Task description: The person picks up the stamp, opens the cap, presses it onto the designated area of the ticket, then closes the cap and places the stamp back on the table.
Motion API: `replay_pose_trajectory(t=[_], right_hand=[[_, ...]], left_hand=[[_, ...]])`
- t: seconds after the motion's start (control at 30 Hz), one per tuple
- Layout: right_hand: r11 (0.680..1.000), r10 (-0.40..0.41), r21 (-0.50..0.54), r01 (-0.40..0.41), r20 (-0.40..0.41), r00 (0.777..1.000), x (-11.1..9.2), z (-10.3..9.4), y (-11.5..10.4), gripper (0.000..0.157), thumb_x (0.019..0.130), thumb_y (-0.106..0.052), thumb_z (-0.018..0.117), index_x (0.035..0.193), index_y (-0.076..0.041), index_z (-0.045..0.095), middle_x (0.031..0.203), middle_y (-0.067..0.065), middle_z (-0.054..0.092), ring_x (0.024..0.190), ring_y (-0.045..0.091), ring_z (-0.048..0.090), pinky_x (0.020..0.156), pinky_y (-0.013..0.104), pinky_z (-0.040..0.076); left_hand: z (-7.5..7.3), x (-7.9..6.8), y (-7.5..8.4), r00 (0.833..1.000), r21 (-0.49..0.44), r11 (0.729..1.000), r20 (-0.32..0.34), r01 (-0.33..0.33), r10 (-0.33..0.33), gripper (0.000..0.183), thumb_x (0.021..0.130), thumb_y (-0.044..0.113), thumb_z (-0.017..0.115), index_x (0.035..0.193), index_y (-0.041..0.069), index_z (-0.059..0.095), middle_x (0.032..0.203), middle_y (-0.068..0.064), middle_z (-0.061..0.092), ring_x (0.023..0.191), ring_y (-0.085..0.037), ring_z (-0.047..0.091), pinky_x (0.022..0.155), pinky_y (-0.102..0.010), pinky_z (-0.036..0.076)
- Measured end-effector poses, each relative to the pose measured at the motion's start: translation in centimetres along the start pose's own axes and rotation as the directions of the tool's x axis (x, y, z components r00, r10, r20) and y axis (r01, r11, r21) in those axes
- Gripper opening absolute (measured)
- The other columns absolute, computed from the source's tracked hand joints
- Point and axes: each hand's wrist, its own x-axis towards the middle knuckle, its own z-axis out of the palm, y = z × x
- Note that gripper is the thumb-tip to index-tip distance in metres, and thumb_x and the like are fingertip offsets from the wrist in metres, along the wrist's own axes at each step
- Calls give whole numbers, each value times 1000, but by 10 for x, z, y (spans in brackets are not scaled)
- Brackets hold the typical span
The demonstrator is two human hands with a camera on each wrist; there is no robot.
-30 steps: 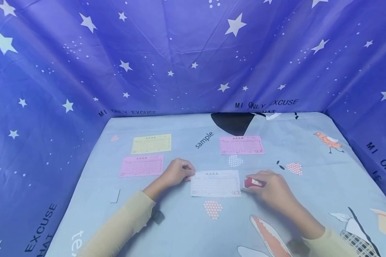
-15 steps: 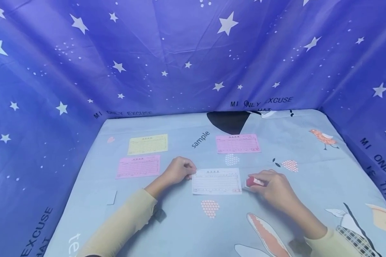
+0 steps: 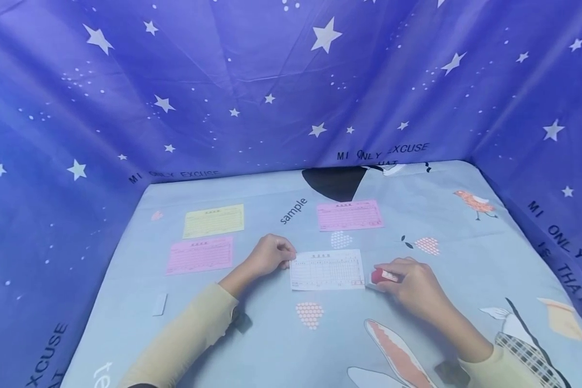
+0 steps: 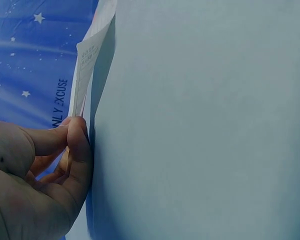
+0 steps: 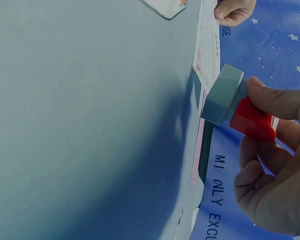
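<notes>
A white printed slip (image 3: 327, 272) with a small red mark at its lower right corner is held by my left hand (image 3: 271, 255). Thumb and forefinger pinch the upper left corner; in the left wrist view the slip (image 4: 90, 57) stands tilted above the cloth. My right hand (image 3: 414, 283) grips a red stamp (image 3: 382, 276) just right of the slip's lower right corner. Seen from the right wrist, the stamp (image 5: 252, 120) has a pale, grey-blue block at its end, pointing toward the slip. Whether it touches the slip is unclear.
A yellow slip (image 3: 213, 221) and a pink slip (image 3: 200, 255) lie at left on the light blue patterned cloth (image 3: 252, 345). Another pink slip (image 3: 350, 216) with a red mark lies behind the white one. A small pale rectangular piece (image 3: 159, 304) lies front left. Starry blue curtains (image 3: 223, 81) surround the table.
The head view has turned a little, shifting the cloth and the lying slips leftward. Relative to the cloth, both hands, the white slip and the stamp have moved slightly right. Both grips are unchanged.
</notes>
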Motion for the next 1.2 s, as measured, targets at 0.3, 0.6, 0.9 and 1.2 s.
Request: replay_pose_trajectory(t=[0.3, 0.6, 0.9, 1.2], right_hand=[[1000, -16, -10, 16, -8, 1000, 0, 0, -1, 34, 69, -8, 92, 102, -8, 80, 85, -8, 73, 77, 13, 59, 66, 28, 49], [1000, 13, -8, -13, -5, 1000, -2, 0, -2, 34, 69, -7, 92, 101, -8, 80, 85, -8, 73, 77, 13, 58, 66, 27, 49], [1000, 18, -8, -18, -3, 1000, -3, -2, -1, 34, 70, -8, 91, 102, -8, 80, 86, -8, 73, 79, 13, 59, 67, 28, 49], [1000, 0, -10, 0, -9, 1000, -3, -3, 0, 35, 69, -7, 92, 102, -8, 80, 85, -8, 73, 75, 11, 56, 63, 26, 47]], left_hand=[[2, 4, 1, 1000, 3, 1000, 4, -8, 7, 9, 92, 5, 69, 86, 8, 74, 69, -2, 68, 59, -15, 65, 56, -27, 52], [6, 7, 3, 1000, 1, 1000, 5, -7, 7, 9, 93, 5, 69, 86, 8, 74, 69, -2, 69, 58, -15, 64, 53, -24, 50], [9, 12, 12, 1000, 25, 999, 4, -21, 21, 9, 92, 6, 69, 85, 8, 74, 68, -2, 69, 57, -15, 64, 53, -24, 50], [15, 17, 16, 1000, 23, 1000, 20, -22, 22, 9, 94, 8, 68, 86, 9, 74, 69, -2, 69, 59, -15, 66, 54, -25, 51]])
